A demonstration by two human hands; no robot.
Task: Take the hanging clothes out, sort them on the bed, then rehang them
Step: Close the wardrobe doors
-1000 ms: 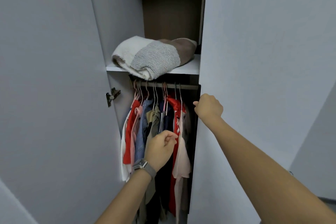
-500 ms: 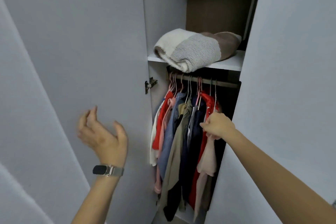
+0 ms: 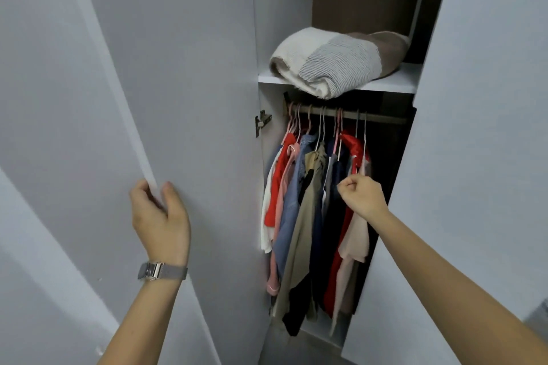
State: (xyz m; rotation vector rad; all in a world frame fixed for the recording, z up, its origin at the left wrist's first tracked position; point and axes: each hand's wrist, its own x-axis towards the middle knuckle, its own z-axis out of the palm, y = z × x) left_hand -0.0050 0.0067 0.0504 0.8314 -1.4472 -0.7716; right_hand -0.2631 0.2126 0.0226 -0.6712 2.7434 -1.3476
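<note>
Several garments in red, blue, beige, dark and pink hang on thin hangers from a rail inside an open wardrobe. My right hand is curled at the right end of the row and grips the top of a pale pink garment, just under its hanger wire. My left hand, with a watch on the wrist, holds the free edge of the open left door, fingers wrapped behind the edge and thumb in front.
A folded cream, striped and brown blanket lies on the shelf above the rail and overhangs its front. The right door stands open beside my right arm. A metal hinge sits on the left wall.
My left hand left the clothes, swung out to the left and took hold of the left door's edge. My right hand came down from the right door's edge onto the pale pink garment.
</note>
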